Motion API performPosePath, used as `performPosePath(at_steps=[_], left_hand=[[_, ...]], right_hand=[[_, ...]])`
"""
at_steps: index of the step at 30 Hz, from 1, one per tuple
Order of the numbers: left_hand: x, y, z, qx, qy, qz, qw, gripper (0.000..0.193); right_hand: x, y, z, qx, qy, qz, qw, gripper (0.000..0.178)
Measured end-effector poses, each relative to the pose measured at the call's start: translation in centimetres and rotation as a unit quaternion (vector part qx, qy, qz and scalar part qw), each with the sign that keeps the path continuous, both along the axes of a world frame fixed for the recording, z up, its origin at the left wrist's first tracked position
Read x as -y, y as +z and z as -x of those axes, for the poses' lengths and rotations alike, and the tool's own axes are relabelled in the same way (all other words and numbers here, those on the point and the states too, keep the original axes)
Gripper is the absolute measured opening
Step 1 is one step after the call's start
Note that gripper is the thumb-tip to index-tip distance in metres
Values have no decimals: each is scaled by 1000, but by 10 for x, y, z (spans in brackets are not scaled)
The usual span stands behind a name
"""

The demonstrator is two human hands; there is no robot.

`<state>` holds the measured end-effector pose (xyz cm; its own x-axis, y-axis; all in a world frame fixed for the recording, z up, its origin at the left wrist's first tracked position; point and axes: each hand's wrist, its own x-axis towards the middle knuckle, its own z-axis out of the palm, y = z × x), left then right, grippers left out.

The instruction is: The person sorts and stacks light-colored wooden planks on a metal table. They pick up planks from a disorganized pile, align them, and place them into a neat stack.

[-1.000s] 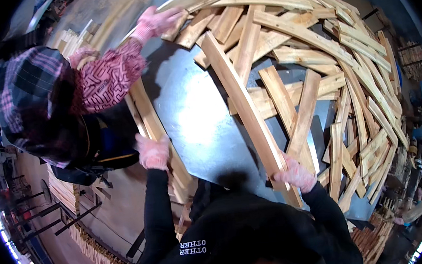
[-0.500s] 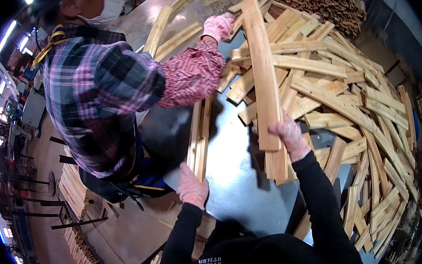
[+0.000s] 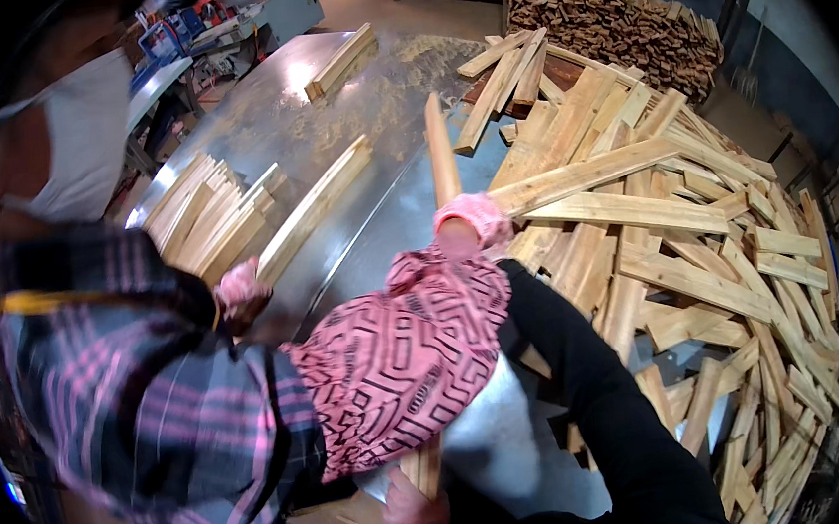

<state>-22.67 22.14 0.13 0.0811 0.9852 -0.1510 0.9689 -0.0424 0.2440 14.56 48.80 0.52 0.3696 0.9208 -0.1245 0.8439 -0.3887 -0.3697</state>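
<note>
At the lower middle, my left hand point(image 3: 416, 512), in a pale pink glove, is closed round wooden slats point(image 3: 423, 466); a co-worker's patterned pink sleeve point(image 3: 398, 359) covers their far part. My right arm point(image 3: 589, 377), in a black sleeve, reaches forward beside the pile of loose slats point(image 3: 680, 274). The right hand is hidden behind the co-worker's gloved right hand point(image 3: 474, 222), so its fingers do not show. A slat point(image 3: 442, 150) rises just beyond that glove. The co-worker's left hand point(image 3: 240, 286) is at the near end of a long slat group point(image 3: 313, 211) on the metal table point(image 3: 385, 205).
The co-worker point(image 3: 141, 386) leans in from the left, across my reach. A row of slats point(image 3: 206, 216) lies on the table's left side, and a short bundle point(image 3: 340, 61) at its far edge. Beyond the table stands a tall wood stack point(image 3: 609, 31).
The co-worker has leaned in, the pink-sleeved arm now crossing before me. My left hand is lower in view; my right arm reaches farther forward. The broad board my right hand held upright no longer shows there.
</note>
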Motion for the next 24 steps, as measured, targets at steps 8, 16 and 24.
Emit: performPosePath(at_steps=[8, 16, 24], left_hand=[[27, -44, 14, -93, -51, -190, 976, 82], [23, -31, 13, -33, 14, -32, 999, 95], [36, -8, 30, 14, -22, 51, 998, 111]], right_hand=[[-27, -85, 47, -148, 78, -49, 985, 43], [136, 42, -178, 275, -165, -12, 947, 97], [252, 109, -142, 301, -90, 3, 949, 56]])
